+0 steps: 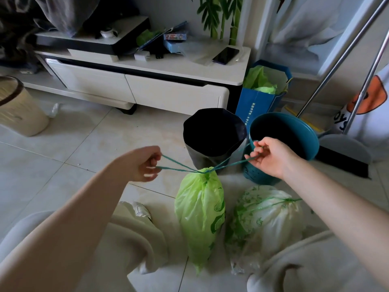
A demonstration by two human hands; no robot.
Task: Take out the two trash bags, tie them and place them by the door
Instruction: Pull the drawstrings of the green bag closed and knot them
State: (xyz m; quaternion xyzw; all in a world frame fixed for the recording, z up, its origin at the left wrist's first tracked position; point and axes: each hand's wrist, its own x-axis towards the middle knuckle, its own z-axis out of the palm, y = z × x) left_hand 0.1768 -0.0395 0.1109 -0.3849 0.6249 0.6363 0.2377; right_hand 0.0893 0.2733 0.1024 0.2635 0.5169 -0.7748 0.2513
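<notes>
A light green trash bag stands on the tiled floor between my knees, its neck cinched by a green drawstring. My left hand grips the drawstring's left loop and my right hand pinches the right loop, both pulled taut and apart. Beside it on the right lies a second bag, whitish with green print, its drawstring drawn closed. Just behind stand a bin with a black liner and a teal bin that holds no bag.
A white TV cabinet runs along the back with a phone on it. A blue paper bag of green liners stands beside it. A broom and dustpan lean at the right. A woven basket sits far left.
</notes>
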